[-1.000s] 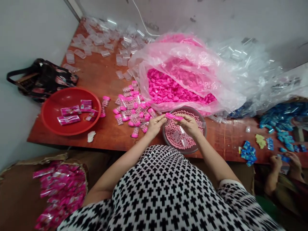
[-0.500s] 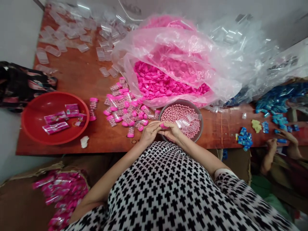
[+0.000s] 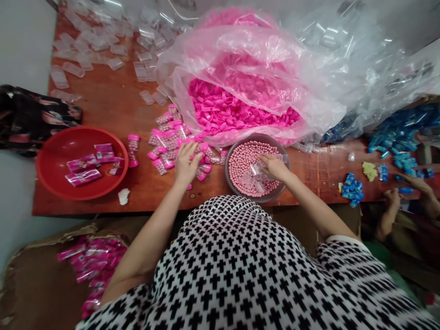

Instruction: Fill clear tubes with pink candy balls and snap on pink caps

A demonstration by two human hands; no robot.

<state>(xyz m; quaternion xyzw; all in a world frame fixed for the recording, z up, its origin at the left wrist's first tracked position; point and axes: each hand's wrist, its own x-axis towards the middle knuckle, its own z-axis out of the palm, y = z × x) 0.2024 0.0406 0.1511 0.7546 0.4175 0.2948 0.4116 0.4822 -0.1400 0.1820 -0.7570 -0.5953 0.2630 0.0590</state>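
My left hand (image 3: 187, 162) lies over a pile of small clear bottles (image 3: 168, 142) with pink caps and pink beads inside. Its thumb and fingers are apart, and no object shows in its grasp. To the right, a grey bowl (image 3: 231, 179) holds pink beads (image 3: 242, 162) with several empty clear containers (image 3: 254, 181) lying on them. My right hand (image 3: 273, 166) reaches into this bowl from the right. Its fingers are apart, with the tips at the clear containers; whether they touch one is hard to see.
Behind the bowl sits a large plastic bag (image 3: 192, 120) of pink caps (image 3: 223, 107). A red bowl (image 3: 44, 183) with pink packets (image 3: 82, 176) stands left. Clear containers (image 3: 74, 68) are scattered at the back. Another person's hands (image 3: 392, 197) work near blue items (image 3: 352, 190) at right.
My hands were together around a pink-capped piece in front of the bowl. They have separated: the left went to the bottle pile, the right into the bead bowl. The pink-capped piece has left my fingers.
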